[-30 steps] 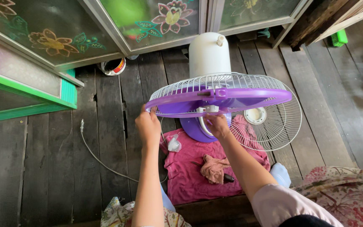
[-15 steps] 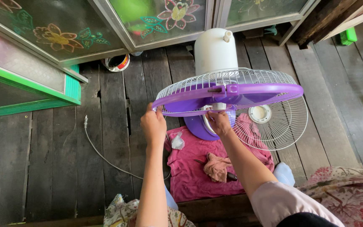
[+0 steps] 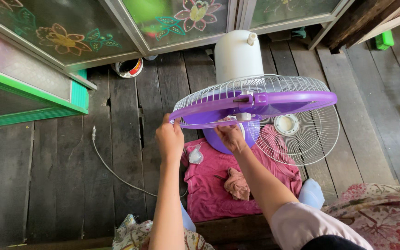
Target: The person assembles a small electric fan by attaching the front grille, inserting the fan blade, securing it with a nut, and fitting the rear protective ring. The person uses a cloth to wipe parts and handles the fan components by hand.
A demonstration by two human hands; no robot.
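Currently | left hand is gripping purple fan rim, fingers curled | right hand is reaching under fan guard, its finger spread hidden.

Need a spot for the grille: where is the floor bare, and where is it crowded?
Bare planks lie left of the white cord, below the green frame; more right of the loose grille. The pink cloth under both hands is crowded.
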